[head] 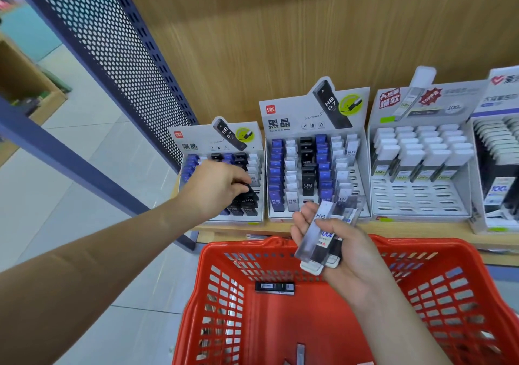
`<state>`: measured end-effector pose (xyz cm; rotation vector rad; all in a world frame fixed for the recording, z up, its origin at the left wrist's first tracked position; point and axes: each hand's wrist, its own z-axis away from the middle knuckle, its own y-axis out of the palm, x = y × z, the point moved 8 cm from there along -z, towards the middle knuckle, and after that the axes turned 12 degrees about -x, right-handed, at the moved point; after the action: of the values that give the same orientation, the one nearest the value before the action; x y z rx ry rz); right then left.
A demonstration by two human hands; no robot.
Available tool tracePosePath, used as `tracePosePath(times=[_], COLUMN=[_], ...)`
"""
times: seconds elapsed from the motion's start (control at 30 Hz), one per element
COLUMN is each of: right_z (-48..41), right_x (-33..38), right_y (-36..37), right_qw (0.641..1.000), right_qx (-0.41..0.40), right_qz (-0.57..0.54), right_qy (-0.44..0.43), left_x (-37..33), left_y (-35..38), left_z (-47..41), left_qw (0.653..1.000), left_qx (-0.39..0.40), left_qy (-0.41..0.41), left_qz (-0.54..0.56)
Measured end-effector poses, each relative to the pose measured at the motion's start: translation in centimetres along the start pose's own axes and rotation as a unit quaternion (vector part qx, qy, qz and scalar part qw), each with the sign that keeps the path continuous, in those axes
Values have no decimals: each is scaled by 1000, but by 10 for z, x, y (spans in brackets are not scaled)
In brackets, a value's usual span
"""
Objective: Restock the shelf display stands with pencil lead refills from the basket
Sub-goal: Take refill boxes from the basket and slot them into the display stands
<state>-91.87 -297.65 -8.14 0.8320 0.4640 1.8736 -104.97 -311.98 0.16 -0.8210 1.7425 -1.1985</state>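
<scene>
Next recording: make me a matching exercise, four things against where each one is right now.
1 left hand
2 right hand
3 loose black case
4 white-capped refills

A on the basket floor
B above the basket, holding clear cases
C in the third stand from the left
D at the leftmost stand, pinching a black refill

Pairs: 1-D, 2-B, 3-A, 4-C

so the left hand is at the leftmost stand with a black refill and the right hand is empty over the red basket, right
Not empty: in the head view the right hand grips a bunch of clear lead refill cases over the red basket. The left hand is at the leftmost stand with a black refill.
</scene>
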Motion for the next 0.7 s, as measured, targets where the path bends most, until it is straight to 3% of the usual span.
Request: tracePosePath(times=[0.17,0.47,0.6,0.7], right_z=[3,10,11,15], right_x=[-3,3,5,6], right_y=[4,6,5,7], right_qw=[1000,1000,999,997], right_qx=[27,13,7,18], right_qz=[11,21,31,73], right_qy=[7,-15,-20,-27], left_x=[-1,7,1,-14], left_y=[8,27,25,14], left_z=[0,-11,-10,-6], left_qw=[1000,997,997,988], left_qx=[17,52,69,53], left_qy=[9,-55,-46,-81], left_qz=[11,13,-2,120])
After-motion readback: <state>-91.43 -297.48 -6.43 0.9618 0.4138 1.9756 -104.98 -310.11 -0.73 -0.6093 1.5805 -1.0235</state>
